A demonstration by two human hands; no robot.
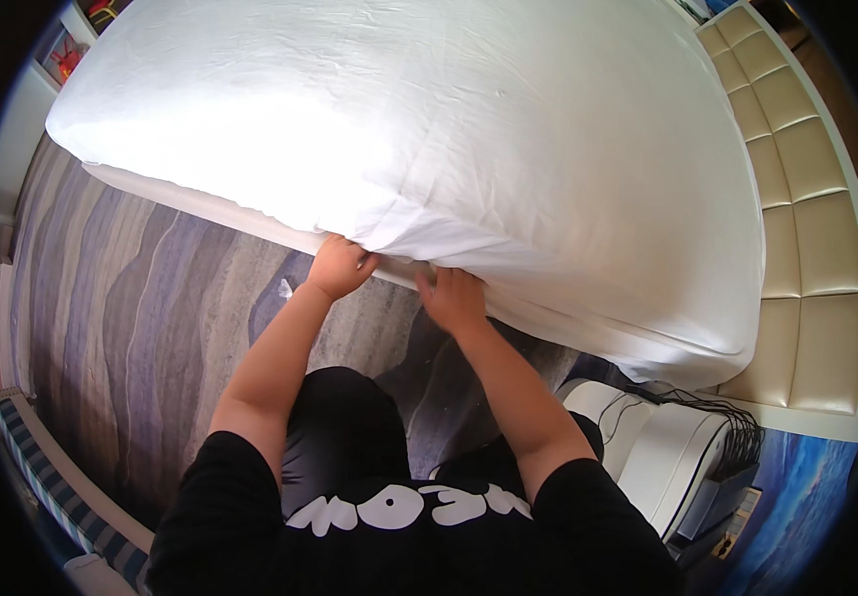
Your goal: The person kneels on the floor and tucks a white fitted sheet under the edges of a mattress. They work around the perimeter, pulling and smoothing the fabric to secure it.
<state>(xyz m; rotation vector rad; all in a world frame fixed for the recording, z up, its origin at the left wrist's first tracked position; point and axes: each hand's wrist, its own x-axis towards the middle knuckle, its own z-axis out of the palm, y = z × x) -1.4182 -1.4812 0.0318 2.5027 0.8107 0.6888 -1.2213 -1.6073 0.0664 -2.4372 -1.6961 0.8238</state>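
A white sheet covers the mattress and hangs over its near side, bunched into folds between my hands. My left hand is closed on the sheet's lower edge, its fingertips partly hidden in the cloth. A short way to the right, my right hand grips the same edge, its thumb pointing toward the left hand and the other fingers tucked under the fabric. Just below the sheet, the pale bed base shows as a strip along the left part of this side.
A padded beige headboard stands at the right. Near the bed's right corner sits a white rounded cabinet with dark cables. Wavy grey-purple carpet covers the floor, where a small white scrap lies. A striped cushioned bench is at lower left.
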